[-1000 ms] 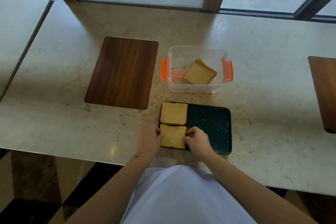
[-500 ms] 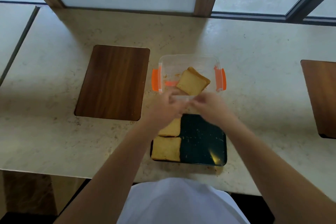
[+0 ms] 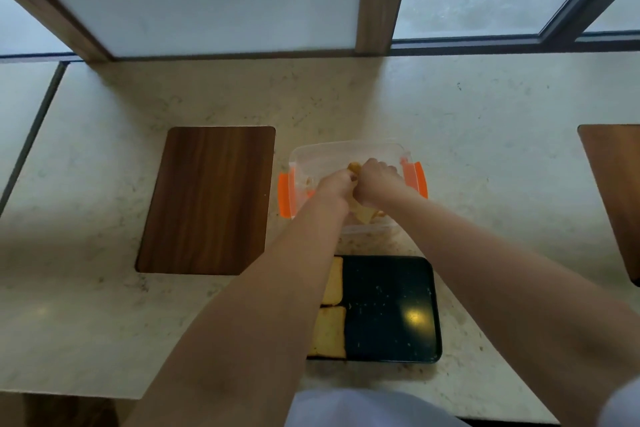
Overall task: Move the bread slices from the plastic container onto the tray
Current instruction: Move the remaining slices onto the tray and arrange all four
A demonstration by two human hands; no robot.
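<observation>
At the middle of the frame, a bread slice (image 3: pixel 360 213) is sitting inside the clear plastic container (image 3: pixel 346 156), with the left hand (image 3: pixel 334 185) and right hand (image 3: pixel 375 178) both curling around it, knuckles touching. Below, two slices (image 3: pixel 330 333) are lying along the left side of the dark tray (image 3: pixel 391 305).

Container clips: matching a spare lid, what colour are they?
Orange clips, on the clear plastic container; head view.

Hands (image 3: pixel 356 184) now in container (image 3: pixel 346 152) (on slice (image 3: pixel 363 215))
</observation>
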